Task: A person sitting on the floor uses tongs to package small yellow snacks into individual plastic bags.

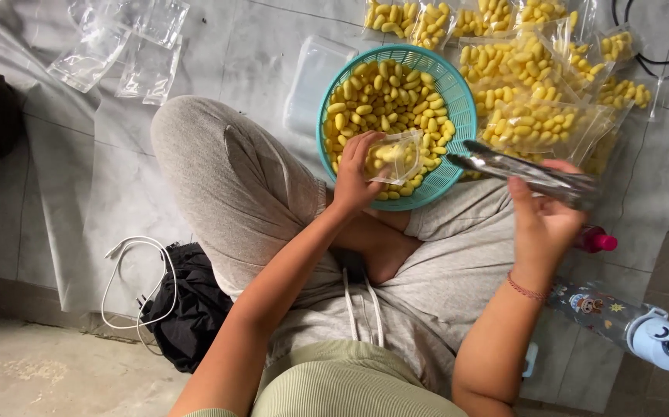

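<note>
I sit cross-legged on the floor with a teal mesh basket point(462, 104) of small yellow oval pieces point(384, 96) in front of my knees. My left hand point(352, 174) holds a small clear plastic bag point(396, 157) with a few yellow pieces in it, over the basket's near side. My right hand point(544, 212) grips metal tongs point(516, 168); their tips point left toward the bag and look pressed together.
Several filled clear bags of yellow pieces point(535, 77) lie beyond the basket on the right. Empty clear bags point(118, 42) lie at the upper left. A clear lidded box point(313, 81) is left of the basket. A bottle point(628, 324), a pink-capped item point(598, 241), a white cable point(137, 286) and black cloth point(187, 305) lie around me.
</note>
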